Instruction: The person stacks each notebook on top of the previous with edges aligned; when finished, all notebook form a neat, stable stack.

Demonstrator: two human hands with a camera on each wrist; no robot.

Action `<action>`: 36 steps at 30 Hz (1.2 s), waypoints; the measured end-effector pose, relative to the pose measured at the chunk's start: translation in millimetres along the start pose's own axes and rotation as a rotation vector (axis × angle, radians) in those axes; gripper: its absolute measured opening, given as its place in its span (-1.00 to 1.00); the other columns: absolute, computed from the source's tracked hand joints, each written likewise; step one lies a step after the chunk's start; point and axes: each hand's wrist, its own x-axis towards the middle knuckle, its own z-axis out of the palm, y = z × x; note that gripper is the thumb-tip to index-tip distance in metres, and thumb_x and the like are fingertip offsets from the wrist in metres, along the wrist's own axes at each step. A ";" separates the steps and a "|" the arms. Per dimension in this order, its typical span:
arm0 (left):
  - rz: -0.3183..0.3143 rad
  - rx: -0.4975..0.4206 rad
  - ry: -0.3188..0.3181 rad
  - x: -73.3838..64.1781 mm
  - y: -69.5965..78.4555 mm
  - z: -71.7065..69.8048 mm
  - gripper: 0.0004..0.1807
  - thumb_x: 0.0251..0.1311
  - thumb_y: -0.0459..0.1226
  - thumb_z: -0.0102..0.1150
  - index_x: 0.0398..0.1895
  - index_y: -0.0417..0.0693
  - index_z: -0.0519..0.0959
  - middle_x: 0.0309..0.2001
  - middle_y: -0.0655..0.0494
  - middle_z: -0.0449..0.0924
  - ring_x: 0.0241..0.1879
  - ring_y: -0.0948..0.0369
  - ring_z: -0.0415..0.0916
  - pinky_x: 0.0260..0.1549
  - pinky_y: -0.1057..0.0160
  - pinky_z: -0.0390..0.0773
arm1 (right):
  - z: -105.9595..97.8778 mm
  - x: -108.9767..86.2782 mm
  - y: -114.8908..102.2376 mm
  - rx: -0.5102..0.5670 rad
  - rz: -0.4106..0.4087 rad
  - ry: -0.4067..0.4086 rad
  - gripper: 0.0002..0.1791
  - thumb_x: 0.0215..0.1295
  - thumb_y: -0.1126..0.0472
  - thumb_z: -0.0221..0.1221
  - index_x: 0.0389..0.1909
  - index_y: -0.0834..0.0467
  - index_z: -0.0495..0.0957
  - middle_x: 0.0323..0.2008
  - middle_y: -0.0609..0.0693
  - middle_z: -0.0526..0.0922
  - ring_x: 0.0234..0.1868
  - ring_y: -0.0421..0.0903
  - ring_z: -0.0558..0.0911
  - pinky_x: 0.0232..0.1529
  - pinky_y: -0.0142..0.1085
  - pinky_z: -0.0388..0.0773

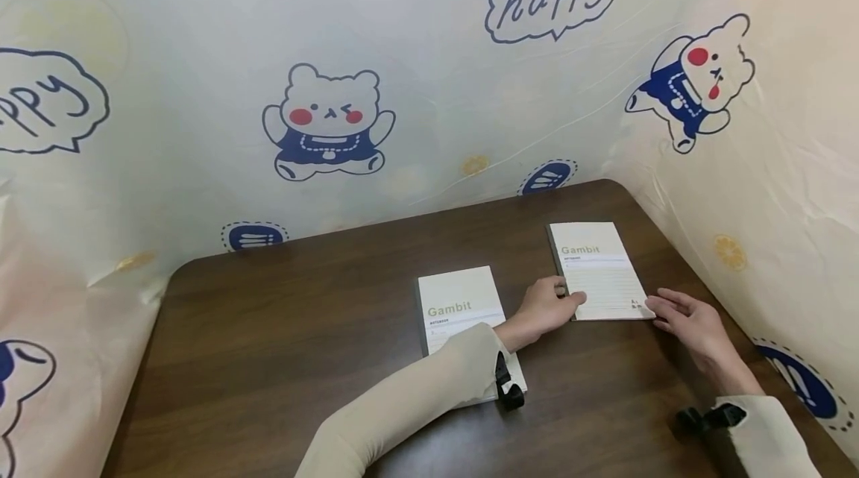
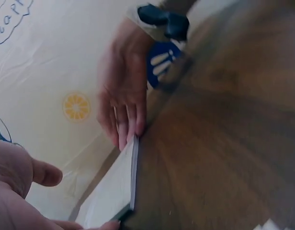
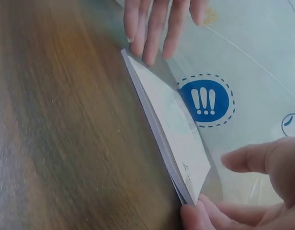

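A white notebook [image 1: 600,277] printed "Gambit" lies on the dark wooden table near its right side. At its left edge is my left hand [image 1: 546,306], thumb over the lower left corner in the head view. In the left wrist view this hand's thumb [image 2: 47,173] stands off the cover while fingertips meet the spine side. My right hand [image 1: 694,329] touches the lower right corner; in the right wrist view its fingertips [image 3: 198,218] are against that corner, thumb raised apart. A second Gambit notebook [image 1: 463,303] lies to the left, partly hidden under my left forearm.
The brown table [image 1: 282,344] has rounded far corners. A printed cloth [image 1: 429,90] with bears and "happy" bubbles hangs behind and along both sides. Black straps with small cameras sit on both wrists, the left one [image 1: 511,394] beside the second notebook.
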 end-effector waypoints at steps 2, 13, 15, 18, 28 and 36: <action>-0.031 -0.074 0.021 0.8 1.0 3.0 -0.37 0.39 -0.05 0.26 0.43 -0.14 0.48 0.32 -0.04 0.63 0.34 0.09 0.56 0.28 0.13 0.58 | -0.6 1.0 -1.0 0.034 0.026 -0.011 -0.14 0.56 0.00 0.16 0.52 0.55 0.09 0.04 -0.02 0.66 -0.21 -0.59 0.62 -0.12 -0.47 0.73; -0.147 -0.362 0.113 4.6 3.2 9.6 -0.42 0.24 -0.21 0.36 0.31 -0.27 0.56 0.21 -0.06 0.64 0.26 0.07 0.54 0.37 -0.01 0.47 | -1.7 5.1 2.1 0.058 0.104 -0.056 -0.24 0.52 0.11 0.22 0.47 0.56 0.22 -0.10 -0.14 0.67 -0.26 -0.50 0.63 -0.15 -0.49 0.71; -0.168 -0.379 0.115 4.3 3.3 8.4 -0.51 0.22 -0.24 0.37 0.20 -0.28 0.63 0.02 0.02 0.65 0.01 0.13 0.59 0.26 0.03 0.54 | -1.8 5.7 1.9 0.064 0.126 -0.060 -0.24 0.51 0.10 0.23 0.46 0.55 0.24 -0.21 -0.37 0.61 -0.28 -0.47 0.63 -0.16 -0.49 0.70; -0.195 -0.428 0.096 3.1 3.0 6.7 -0.55 0.22 -0.30 0.36 0.17 -0.29 0.63 0.00 0.04 0.63 -0.12 0.14 0.59 0.13 0.06 0.63 | -1.7 5.0 1.0 0.060 0.143 -0.059 -0.26 0.51 0.10 0.23 0.45 0.55 0.26 -0.25 -0.40 0.60 -0.30 -0.45 0.63 -0.19 -0.49 0.69; -0.184 -0.526 0.070 0.6 0.0 4.9 -0.45 0.20 -0.51 0.33 0.30 -0.25 0.54 0.08 -0.09 0.62 0.02 0.01 0.69 -0.14 0.04 0.80 | 1.0 -2.3 -6.5 0.046 0.135 -0.039 -0.28 0.50 0.08 0.24 0.42 0.54 0.32 -0.18 -0.31 0.65 -0.30 -0.48 0.60 -0.20 -0.50 0.68; -0.159 -0.594 0.037 -2.2 -7.6 6.0 -0.36 0.06 -0.75 0.15 0.24 -0.22 0.52 -0.05 -0.11 0.53 -0.22 -0.05 0.65 -0.22 -0.07 0.81 | -1.2 -5.8 0.5 0.168 0.185 -0.093 -0.24 0.49 0.10 0.26 0.49 0.48 0.24 -0.28 -0.42 0.60 -0.27 -0.40 0.67 -0.16 -0.44 0.74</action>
